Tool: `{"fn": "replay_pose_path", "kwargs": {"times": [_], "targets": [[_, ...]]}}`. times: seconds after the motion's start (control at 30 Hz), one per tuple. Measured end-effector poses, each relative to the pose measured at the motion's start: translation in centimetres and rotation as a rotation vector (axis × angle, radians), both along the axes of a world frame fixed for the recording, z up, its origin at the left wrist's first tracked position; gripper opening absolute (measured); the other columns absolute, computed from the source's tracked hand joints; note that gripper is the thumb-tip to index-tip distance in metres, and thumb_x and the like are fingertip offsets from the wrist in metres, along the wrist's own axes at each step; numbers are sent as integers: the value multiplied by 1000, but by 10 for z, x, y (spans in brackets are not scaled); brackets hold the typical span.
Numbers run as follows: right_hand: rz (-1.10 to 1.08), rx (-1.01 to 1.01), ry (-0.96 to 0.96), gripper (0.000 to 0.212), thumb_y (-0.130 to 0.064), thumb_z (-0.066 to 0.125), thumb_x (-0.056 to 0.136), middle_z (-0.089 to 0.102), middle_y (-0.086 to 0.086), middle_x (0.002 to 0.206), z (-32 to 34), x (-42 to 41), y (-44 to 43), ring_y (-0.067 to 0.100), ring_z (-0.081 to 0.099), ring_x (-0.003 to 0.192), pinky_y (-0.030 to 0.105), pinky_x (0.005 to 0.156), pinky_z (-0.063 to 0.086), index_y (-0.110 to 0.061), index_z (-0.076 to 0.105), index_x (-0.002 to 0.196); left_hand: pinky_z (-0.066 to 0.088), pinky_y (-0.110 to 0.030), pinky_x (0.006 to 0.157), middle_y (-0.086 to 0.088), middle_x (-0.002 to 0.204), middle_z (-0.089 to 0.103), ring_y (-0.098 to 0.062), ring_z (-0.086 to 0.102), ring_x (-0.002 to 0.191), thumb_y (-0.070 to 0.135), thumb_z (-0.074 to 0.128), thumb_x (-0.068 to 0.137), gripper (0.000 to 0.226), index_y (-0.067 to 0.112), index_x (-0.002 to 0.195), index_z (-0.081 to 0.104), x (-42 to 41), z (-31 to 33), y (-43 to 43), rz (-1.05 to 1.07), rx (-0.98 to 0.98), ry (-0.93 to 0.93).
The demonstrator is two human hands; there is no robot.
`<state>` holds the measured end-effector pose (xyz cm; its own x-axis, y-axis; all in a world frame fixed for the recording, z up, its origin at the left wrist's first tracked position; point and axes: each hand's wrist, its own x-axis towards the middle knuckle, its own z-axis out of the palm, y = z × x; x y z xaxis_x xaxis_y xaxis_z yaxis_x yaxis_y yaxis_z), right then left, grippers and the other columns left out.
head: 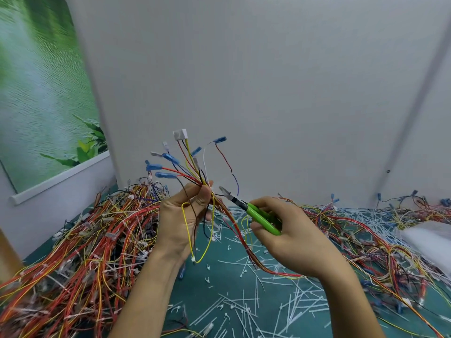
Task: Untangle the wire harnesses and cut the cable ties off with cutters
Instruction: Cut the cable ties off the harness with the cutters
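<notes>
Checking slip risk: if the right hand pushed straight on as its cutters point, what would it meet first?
Likely the wire harness where the left hand grips it, near its fingers; depth unclear.

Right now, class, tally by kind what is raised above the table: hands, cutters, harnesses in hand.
Hands: 2, left hand and right hand
Cutters: 1
Harness: 1
Total: 4
</notes>
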<state>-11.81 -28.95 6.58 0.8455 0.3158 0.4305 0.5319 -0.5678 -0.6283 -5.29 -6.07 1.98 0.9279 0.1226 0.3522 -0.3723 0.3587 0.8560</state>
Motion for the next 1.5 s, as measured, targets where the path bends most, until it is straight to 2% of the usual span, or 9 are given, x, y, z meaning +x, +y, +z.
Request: {"fn": "replay_pose_path", "kwargs": {"times": [0.2,0.37,0.63,0.83,0.9,1.03,1.13,1.33,1.5], "targets": [[29,43,58,15,-26,66,97,62,-31,87,-2,3,4,0,61,77,11,66,45,-36,64,109,46,-19,47,2,71,70,-11,52,48,57,88,65,42,20,83,80,-24,18,-17,30,16,-122],[20,36,76,10,-27,66,97,61,-23,78,-4,4,4,3,53,63,13,60,41,-30,68,106,45,-18,46,4,66,67,-9,51,48,43,78,71,21,22,75,79,-31,24,-21,72,1,-110],[30,33,106,10,-30,65,98,61,-28,79,-4,2,5,1,55,65,11,61,41,-31,67,107,45,-18,47,5,67,67,-9,52,49,34,73,79,15,20,77,79,-33,25,-24,119,61,-163],[-5,67,96,9,-29,61,99,70,-10,85,-1,-3,15,6,64,79,21,69,50,-28,70,101,45,-18,47,4,66,67,-9,49,48,38,74,78,18,22,82,82,-34,26,-26,175,58,-146],[0,82,116,10,-28,60,99,68,-9,81,-1,-4,20,2,61,72,19,66,46,-27,70,101,46,-18,46,3,64,69,-7,49,48,41,76,75,17,26,82,83,-34,27,-27,223,43,-125],[41,133,207,11,-24,57,100,67,1,76,-2,-7,28,11,52,58,31,58,47,-25,68,99,46,-17,45,3,63,70,-6,50,47,35,77,76,8,30,80,83,-33,28,-27,277,35,-110],[59,153,250,12,-21,54,102,63,-8,66,-2,-9,31,12,51,53,33,54,48,-24,65,98,46,-18,46,3,62,70,-7,49,49,36,78,76,8,32,81,83,-32,27,-26,286,49,-118],[57,155,358,11,-23,53,101,65,-3,74,2,-13,35,16,61,61,53,68,58,-19,62,95,42,-11,54,14,61,66,3,54,54,33,78,82,10,23,84,81,-30,22,-23,313,284,-273],[92,222,438,19,-26,54,102,59,10,76,2,-14,34,20,58,58,36,51,52,-7,59,102,52,-19,65,8,82,76,-4,67,71,35,77,83,10,30,92,80,-29,21,-18,327,409,-344]]}}
